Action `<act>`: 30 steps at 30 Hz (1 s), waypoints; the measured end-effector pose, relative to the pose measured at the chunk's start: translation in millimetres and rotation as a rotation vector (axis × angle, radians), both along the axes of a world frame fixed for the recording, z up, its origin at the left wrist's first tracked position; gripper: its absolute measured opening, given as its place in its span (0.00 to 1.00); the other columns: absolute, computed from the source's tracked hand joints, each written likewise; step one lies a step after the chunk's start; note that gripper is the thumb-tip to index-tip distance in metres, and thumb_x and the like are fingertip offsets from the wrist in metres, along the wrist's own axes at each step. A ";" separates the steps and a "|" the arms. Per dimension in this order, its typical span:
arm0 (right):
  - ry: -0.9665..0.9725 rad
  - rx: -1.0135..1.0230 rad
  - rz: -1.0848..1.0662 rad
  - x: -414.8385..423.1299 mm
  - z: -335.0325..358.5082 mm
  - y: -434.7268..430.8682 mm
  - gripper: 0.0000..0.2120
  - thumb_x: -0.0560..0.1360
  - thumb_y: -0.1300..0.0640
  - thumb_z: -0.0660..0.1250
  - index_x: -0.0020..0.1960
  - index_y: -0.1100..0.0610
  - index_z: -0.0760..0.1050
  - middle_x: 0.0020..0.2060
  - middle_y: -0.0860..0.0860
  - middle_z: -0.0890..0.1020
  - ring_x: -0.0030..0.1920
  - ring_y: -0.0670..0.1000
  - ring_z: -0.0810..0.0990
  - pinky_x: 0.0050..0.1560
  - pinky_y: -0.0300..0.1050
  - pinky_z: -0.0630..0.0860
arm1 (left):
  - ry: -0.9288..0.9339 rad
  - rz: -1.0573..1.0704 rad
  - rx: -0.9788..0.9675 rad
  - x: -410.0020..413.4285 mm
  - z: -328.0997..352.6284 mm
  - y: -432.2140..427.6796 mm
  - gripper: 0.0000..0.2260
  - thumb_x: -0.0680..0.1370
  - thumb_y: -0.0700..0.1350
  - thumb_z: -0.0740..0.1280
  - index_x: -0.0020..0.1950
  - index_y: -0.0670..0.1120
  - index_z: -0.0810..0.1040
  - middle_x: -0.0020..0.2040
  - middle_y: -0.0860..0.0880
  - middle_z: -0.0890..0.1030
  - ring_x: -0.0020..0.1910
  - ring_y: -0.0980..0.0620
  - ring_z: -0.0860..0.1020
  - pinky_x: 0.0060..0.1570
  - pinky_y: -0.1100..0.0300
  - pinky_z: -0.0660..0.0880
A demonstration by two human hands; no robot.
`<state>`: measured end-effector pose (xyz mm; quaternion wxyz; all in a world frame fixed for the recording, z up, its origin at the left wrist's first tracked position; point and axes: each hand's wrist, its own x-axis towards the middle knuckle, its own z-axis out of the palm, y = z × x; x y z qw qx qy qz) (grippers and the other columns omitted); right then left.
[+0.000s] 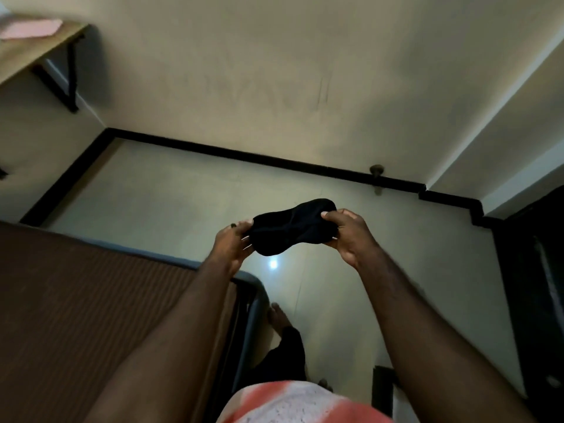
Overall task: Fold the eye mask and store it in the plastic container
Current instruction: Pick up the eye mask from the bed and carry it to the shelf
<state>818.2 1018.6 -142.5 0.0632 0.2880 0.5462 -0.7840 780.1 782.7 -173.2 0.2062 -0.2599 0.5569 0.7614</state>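
Observation:
A black eye mask (291,227) is held up in the air over the pale floor, spread flat and tilted, its right end higher. My left hand (233,244) pinches its left end. At the other end, my right hand (351,232) grips with the thumb on top. Both arms reach forward from the bottom of the view. No plastic container is in view.
A bed with a brown striped cover (91,300) and a dark metal frame (256,288) fills the lower left. A wooden wall shelf (39,47) hangs at the upper left. Dark furniture (534,270) stands at the right. My bare foot (277,319) is on the floor.

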 end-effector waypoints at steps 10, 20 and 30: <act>0.020 -0.135 -0.040 -192.5 22.3 -1.2 0.07 0.74 0.62 0.63 0.50 0.59 0.77 0.47 0.60 0.82 0.46 0.59 0.81 0.55 0.60 0.77 | -0.029 0.018 0.119 -171.2 -19.1 5.4 0.07 0.79 0.37 0.62 0.50 0.39 0.79 0.53 0.39 0.81 0.51 0.43 0.81 0.51 0.50 0.77; -0.005 -0.218 0.067 -348.7 0.1 -17.2 0.19 0.71 0.59 0.64 0.61 0.62 0.76 0.59 0.64 0.80 0.59 0.65 0.79 0.61 0.65 0.75 | 0.037 0.097 0.054 -303.9 -4.1 -21.4 0.11 0.78 0.37 0.65 0.60 0.40 0.76 0.54 0.42 0.81 0.55 0.43 0.79 0.52 0.51 0.76; -0.043 -0.395 0.386 -536.4 -10.4 -42.2 0.18 0.79 0.46 0.62 0.56 0.60 0.79 0.55 0.62 0.83 0.57 0.61 0.82 0.55 0.58 0.79 | -0.029 0.382 0.150 -440.0 13.1 -35.7 0.13 0.78 0.39 0.65 0.62 0.39 0.76 0.58 0.39 0.80 0.58 0.42 0.79 0.56 0.47 0.77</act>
